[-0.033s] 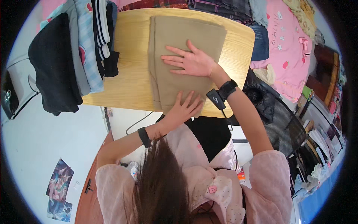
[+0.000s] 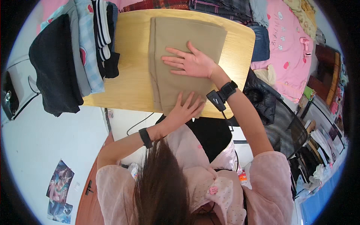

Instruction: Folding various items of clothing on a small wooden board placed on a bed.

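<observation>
A folded tan cloth garment (image 2: 183, 30) lies flat on the light wooden table (image 2: 133, 37), its layered left edge showing. My right hand (image 2: 193, 63) rests open on the middle of it, fingers spread and pointing left, its palm seeming to face up. My left hand (image 2: 183, 111) lies on the garment's near end by the table's front edge, fingers apart. Neither hand grips anything. Black straps circle both wrists; the right wrist band (image 2: 228, 90) carries a small black box with a cable.
Folded clothes, including a black garment (image 2: 54, 67) and a blue checked one (image 2: 85, 48), overhang the table's left side. Dark plaid clothes (image 2: 225, 9) and folded jeans (image 2: 260, 43) line the far and right edges. A pink printed cloth (image 2: 287, 63) and a mesh chair (image 2: 287, 129) are at right.
</observation>
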